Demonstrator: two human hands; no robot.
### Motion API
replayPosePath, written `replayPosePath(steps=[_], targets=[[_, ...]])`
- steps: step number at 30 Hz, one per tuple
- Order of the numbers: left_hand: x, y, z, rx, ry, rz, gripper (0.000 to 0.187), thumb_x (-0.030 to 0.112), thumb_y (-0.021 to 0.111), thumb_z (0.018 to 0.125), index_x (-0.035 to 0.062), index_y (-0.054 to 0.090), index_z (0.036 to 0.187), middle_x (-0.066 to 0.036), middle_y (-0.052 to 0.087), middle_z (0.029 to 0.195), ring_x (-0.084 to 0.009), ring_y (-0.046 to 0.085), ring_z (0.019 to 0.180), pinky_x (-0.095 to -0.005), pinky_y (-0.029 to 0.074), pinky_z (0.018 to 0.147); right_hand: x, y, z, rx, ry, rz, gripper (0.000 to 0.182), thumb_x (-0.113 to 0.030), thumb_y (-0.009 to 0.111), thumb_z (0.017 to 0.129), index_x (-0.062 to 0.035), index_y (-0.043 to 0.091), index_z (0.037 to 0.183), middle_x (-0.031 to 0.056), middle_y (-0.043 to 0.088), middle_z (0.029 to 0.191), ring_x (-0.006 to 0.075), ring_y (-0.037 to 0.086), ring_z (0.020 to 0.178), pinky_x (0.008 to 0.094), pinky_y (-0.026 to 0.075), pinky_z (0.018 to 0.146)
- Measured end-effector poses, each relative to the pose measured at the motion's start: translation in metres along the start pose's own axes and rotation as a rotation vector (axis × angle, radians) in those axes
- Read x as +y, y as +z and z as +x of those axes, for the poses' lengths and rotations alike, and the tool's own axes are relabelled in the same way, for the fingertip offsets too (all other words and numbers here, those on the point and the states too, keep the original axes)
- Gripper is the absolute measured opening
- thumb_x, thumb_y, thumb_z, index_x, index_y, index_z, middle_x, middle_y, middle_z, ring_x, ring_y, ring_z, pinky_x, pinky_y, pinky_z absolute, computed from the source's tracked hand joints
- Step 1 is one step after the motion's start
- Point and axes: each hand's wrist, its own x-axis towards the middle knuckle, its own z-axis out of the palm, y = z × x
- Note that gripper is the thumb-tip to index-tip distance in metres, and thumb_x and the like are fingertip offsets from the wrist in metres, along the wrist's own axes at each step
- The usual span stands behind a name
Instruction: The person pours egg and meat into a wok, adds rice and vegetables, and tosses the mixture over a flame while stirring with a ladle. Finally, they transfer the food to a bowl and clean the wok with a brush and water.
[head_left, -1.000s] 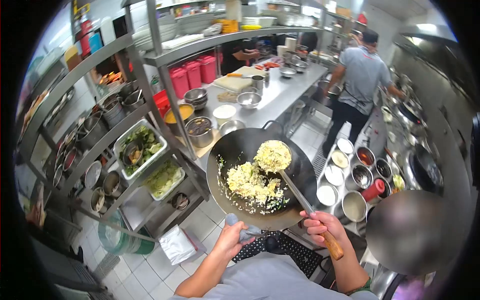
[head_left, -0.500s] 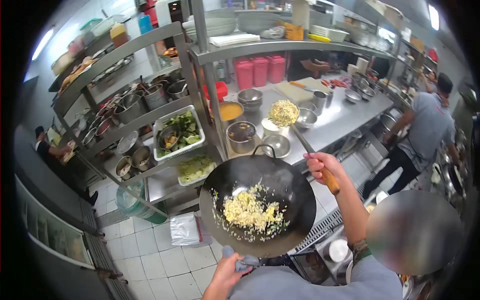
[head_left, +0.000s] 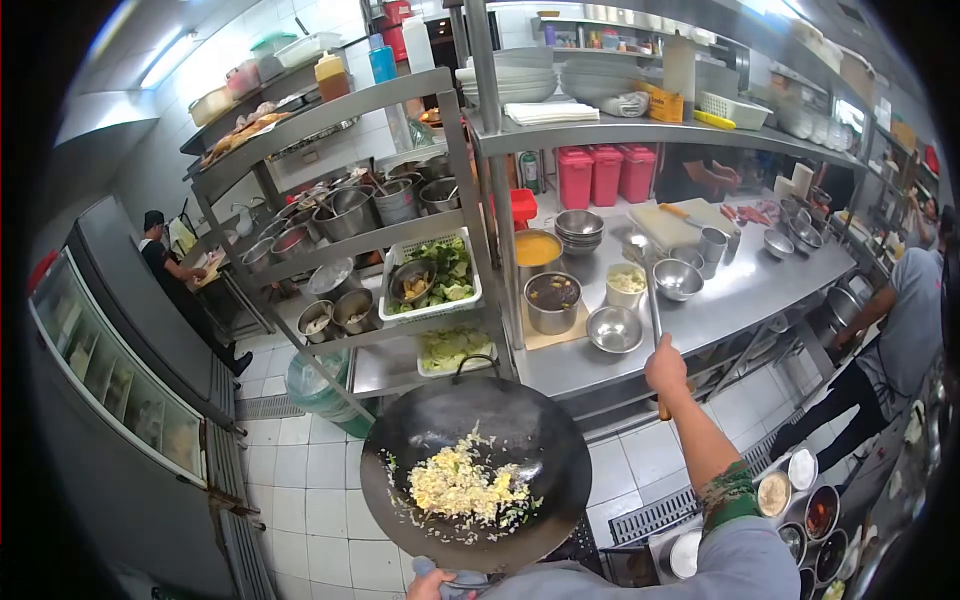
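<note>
My right hand [head_left: 667, 372] is wrapped round the wooden grip of a long-handled ladle [head_left: 656, 312], whose head reaches over the steel counter. Just below the ladle's head stands a white container [head_left: 626, 290] filled with pale rice. At the bottom of the view my left hand [head_left: 430, 583] grips the near edge of a black wok [head_left: 545, 425] through a grey cloth [head_left: 462, 580]. Yellow egg fried rice [head_left: 465, 487] with green bits lies in the wok. Most of my left hand is cut off by the frame.
Beside the container are an empty steel bowl [head_left: 615, 330], a pot of dark liquid [head_left: 552, 303] and a pot of orange liquid [head_left: 538, 250]. Left is a rack with a basket of greens [head_left: 455, 280]. A co-worker [head_left: 905, 320] stands right, another person [head_left: 170, 270] far left.
The ladle, heaped with rice before, no longer shows that heap; the rice now shows in the white container. The view has shifted, and the wok sits lower and further left.
</note>
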Motion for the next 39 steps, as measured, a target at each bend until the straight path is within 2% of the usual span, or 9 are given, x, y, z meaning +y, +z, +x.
replayPosePath(steps=[2, 6, 12, 20, 24, 29, 33, 36, 39], targets=[[-0.007, -0.012, -0.014, 0.054, 0.109, 0.297, 0.027, 0.005, 0.074, 0.078, 0.0023, 0.066, 0.104, -0.011, 0.069, 0.105, -0.0239, 0.064, 0.098, -0.0356, 0.05, 0.089, 0.005, -0.011, -0.019, 0.137, -0.185, 0.21, 0.03, -0.01, 0.052, 0.089, 0.0027, 0.046, 0.115, 0.0273, 0.064, 0.094, 0.042, 0.066, 0.079, 0.0497, 0.052, 0.074], [-0.008, -0.036, -0.012, 0.119, -0.499, -0.849, 0.041, 0.009, 0.056, 0.083, 0.0057, 0.05, 0.124, -0.012, 0.06, 0.118, -0.0326, 0.058, 0.109, -0.0505, 0.051, 0.087, -0.014, -0.074, -0.135, -0.244, -0.197, 0.825, 0.033, -0.008, 0.049, 0.092, -0.0017, 0.046, 0.124, 0.0038, 0.049, 0.078, 0.0124, 0.047, 0.055, 0.0302, 0.042, 0.052], [-0.005, -0.068, -0.002, 0.1, -0.346, -1.129, 0.027, 0.016, 0.059, 0.087, 0.0095, 0.056, 0.113, -0.011, 0.062, 0.115, -0.0299, 0.06, 0.106, -0.0451, 0.053, 0.076, -0.033, -0.04, -0.34, -0.67, -0.483, 0.104, 0.037, -0.012, 0.053, 0.088, -0.0059, 0.048, 0.124, 0.0322, 0.063, 0.087, 0.0518, 0.062, 0.078, 0.0567, 0.048, 0.07], [-0.069, -0.073, 0.046, 0.02, -0.174, -1.016, 0.038, 0.01, 0.056, 0.088, 0.0168, 0.047, 0.124, -0.012, 0.057, 0.119, -0.0277, 0.058, 0.11, -0.0446, 0.056, 0.076, -0.068, -0.069, -0.345, -0.634, -0.661, 0.34, 0.027, -0.013, 0.056, 0.091, -0.0019, 0.049, 0.115, 0.0144, 0.061, 0.069, 0.0341, 0.063, 0.062, 0.0444, 0.049, 0.058], [-0.079, -0.073, 0.041, 0.01, -0.198, -1.093, 0.032, 0.01, 0.057, 0.086, 0.0034, 0.05, 0.117, -0.016, 0.062, 0.111, -0.0286, 0.063, 0.098, -0.0417, 0.056, 0.072, -0.103, -0.063, -0.37, -0.949, -0.079, 0.668, 0.024, -0.01, 0.053, 0.093, -0.0036, 0.048, 0.116, 0.0, 0.047, 0.062, 0.008, 0.043, 0.042, 0.0249, 0.037, 0.039], [-0.058, -0.059, 0.028, 0.042, 0.002, -0.871, 0.034, 0.008, 0.055, 0.083, 0.0034, 0.048, 0.115, -0.012, 0.061, 0.106, -0.029, 0.064, 0.093, -0.0399, 0.056, 0.068, -0.147, -0.079, -0.368, -0.989, 0.132, 0.722, 0.023, -0.01, 0.052, 0.093, -0.0029, 0.047, 0.115, 0.0012, 0.049, 0.064, 0.0096, 0.047, 0.045, 0.0272, 0.04, 0.04], [-0.117, -0.022, 0.033, 0.42, 0.376, -0.386, 0.06, 0.01, 0.061, 0.075, -0.0024, 0.037, 0.129, -0.021, 0.048, 0.124, -0.0323, 0.052, 0.115, -0.0409, 0.04, 0.103, -0.129, -0.068, -0.35, -0.846, -0.166, 0.29, 0.018, -0.014, 0.055, 0.094, -0.0062, 0.048, 0.109, -0.0019, 0.045, 0.064, 0.0085, 0.044, 0.046, 0.0269, 0.041, 0.039], [-0.129, -0.006, 0.067, 0.43, 0.268, -0.291, 0.061, 0.01, 0.063, 0.074, -0.0028, 0.037, 0.128, -0.022, 0.049, 0.123, -0.0315, 0.052, 0.115, -0.0421, 0.041, 0.102, -0.173, -0.06, -0.376, -1.163, 0.402, 0.576, 0.016, -0.016, 0.056, 0.095, -0.0069, 0.048, 0.105, -0.0037, 0.044, 0.064, 0.0077, 0.042, 0.045, 0.0259, 0.039, 0.041], [-0.06, -0.046, 0.069, 0.104, 0.005, -0.574, 0.038, 0.006, 0.057, 0.082, 0.0, 0.042, 0.117, -0.017, 0.061, 0.096, -0.0267, 0.065, 0.078, -0.0352, 0.054, 0.056, -0.164, -0.021, -0.374, -1.337, 0.649, 0.995, 0.012, -0.018, 0.054, 0.098, -0.009, 0.051, 0.105, -0.005, 0.043, 0.067, 0.0056, 0.04, 0.047, 0.0258, 0.036, 0.041]])
